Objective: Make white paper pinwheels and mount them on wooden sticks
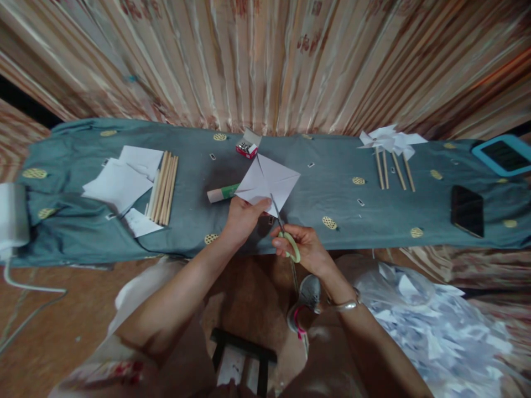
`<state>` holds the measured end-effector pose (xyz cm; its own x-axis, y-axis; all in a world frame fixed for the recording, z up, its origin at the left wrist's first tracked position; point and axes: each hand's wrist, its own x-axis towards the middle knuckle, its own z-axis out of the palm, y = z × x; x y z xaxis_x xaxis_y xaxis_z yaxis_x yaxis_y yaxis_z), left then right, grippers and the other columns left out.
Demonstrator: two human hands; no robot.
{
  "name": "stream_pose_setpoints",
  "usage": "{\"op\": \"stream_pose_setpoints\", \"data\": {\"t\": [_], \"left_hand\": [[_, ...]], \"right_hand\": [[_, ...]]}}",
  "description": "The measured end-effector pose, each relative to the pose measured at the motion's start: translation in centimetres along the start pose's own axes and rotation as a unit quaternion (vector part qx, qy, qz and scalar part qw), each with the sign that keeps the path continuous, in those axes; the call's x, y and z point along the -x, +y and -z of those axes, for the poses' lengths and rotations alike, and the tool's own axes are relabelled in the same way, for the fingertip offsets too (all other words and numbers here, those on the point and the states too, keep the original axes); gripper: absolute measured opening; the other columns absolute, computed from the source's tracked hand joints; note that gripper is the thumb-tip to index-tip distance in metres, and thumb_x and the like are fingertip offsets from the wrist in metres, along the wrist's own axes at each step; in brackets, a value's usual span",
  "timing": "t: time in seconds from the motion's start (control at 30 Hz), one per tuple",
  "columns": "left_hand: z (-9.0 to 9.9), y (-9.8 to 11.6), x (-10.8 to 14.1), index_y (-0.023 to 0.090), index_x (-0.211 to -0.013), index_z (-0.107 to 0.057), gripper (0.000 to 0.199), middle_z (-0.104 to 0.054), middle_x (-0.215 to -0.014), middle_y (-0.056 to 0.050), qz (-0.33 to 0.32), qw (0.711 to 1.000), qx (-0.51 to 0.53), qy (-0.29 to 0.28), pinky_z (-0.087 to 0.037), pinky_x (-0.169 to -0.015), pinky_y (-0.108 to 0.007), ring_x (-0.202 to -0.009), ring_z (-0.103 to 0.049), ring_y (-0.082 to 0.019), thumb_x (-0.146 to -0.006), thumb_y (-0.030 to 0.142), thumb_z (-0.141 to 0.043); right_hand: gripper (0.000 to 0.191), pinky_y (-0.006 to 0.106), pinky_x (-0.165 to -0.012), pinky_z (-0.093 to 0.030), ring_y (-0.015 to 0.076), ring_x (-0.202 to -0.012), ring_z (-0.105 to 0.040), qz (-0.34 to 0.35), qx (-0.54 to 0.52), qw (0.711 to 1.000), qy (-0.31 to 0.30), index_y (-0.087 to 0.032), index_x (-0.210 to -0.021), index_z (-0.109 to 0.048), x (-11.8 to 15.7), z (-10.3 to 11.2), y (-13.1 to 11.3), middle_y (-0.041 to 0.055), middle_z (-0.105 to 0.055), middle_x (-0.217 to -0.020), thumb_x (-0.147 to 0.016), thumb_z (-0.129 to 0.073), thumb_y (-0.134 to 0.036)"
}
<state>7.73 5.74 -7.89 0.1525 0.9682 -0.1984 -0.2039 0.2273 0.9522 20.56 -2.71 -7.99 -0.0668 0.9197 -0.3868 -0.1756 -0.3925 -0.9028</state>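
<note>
My left hand pinches the near left edge of a white paper square, thumb on top. The square is turned corner-on and has slits running in from its corners. In my right hand is a pair of scissors with light green handles, fingers in the loops. The scissor blades lie at the paper's near corner, pointing towards its middle. Just left of the paper a green and white glue stick lies on the cloth. Behind it stands an open small red box with metal pins or tacks inside.
To the left lie white paper sheets and several wooden sticks. Several paper pinwheels on sticks, a black phone and a blue-framed device are on the right. A bag of paper pieces sits below the table.
</note>
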Motion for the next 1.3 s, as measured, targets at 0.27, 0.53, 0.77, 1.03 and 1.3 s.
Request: {"op": "stream_pose_setpoints", "data": {"t": [0.27, 0.53, 0.77, 1.03, 1.3], "left_hand": [[-0.23, 0.16, 0.55, 0.015, -0.066, -0.063, 0.018, -0.064, -0.065, 0.001, 0.003, 1.000, -0.002, -0.009, -0.047, -0.054, -0.024, -0.057, -0.055, -0.012, -0.058, 0.027, -0.074], [-0.04, -0.09, 0.39, 0.015, -0.072, -0.065, 0.022, -0.065, -0.068, 0.001, 0.008, 1.000, 0.011, -0.013, -0.048, -0.055, -0.023, -0.059, -0.057, -0.012, -0.057, 0.027, -0.074], [-0.04, 0.02, 0.44, 0.015, -0.069, -0.064, 0.020, -0.065, -0.067, 0.001, 0.007, 1.000, 0.017, -0.019, -0.047, -0.055, -0.023, -0.059, -0.057, -0.011, -0.057, 0.028, -0.074], [-0.13, -0.08, 0.39, 0.015, -0.068, -0.063, 0.020, -0.063, -0.065, 0.001, 0.012, 1.000, 0.016, -0.021, -0.046, -0.054, -0.023, -0.057, -0.055, -0.011, -0.058, 0.028, -0.074], [-0.12, 0.23, 0.55, 0.015, -0.070, -0.064, 0.020, -0.064, -0.068, 0.000, 0.019, 0.999, 0.028, -0.014, -0.047, -0.056, -0.024, -0.060, -0.056, -0.012, -0.058, 0.027, -0.074]], "right_hand": [[0.039, 0.019, -0.046, -0.040, 0.0062, -0.045, -0.048, 0.005, -0.002, 1.000, 0.003, -0.017, -0.072, -0.067, -0.10, 0.25, 0.25, -0.0057, -0.059, -0.050, -0.051, -0.089, -0.043], [0.039, 0.018, -0.044, -0.039, 0.0057, -0.043, -0.048, -0.006, -0.010, 1.000, 0.012, -0.017, -0.069, -0.067, -0.20, 0.16, 0.10, -0.0067, -0.057, -0.048, -0.048, -0.090, -0.041], [0.037, 0.019, -0.044, -0.038, 0.0057, -0.043, -0.047, 0.003, 0.002, 1.000, 0.014, -0.017, -0.069, -0.068, -0.13, 0.11, 0.02, -0.0067, -0.057, -0.047, -0.050, -0.089, -0.041], [0.038, 0.019, -0.044, -0.038, 0.0055, -0.042, -0.046, 0.002, 0.002, 1.000, 0.017, -0.017, -0.067, -0.066, -0.12, -0.14, -0.30, -0.0070, -0.057, -0.046, -0.048, -0.089, -0.041], [0.037, 0.019, -0.043, -0.037, 0.0057, -0.042, -0.046, 0.014, 0.003, 1.000, 0.013, -0.017, -0.067, -0.067, -0.41, -0.05, 0.13, -0.0061, -0.056, -0.048, -0.051, -0.088, -0.043]]}}
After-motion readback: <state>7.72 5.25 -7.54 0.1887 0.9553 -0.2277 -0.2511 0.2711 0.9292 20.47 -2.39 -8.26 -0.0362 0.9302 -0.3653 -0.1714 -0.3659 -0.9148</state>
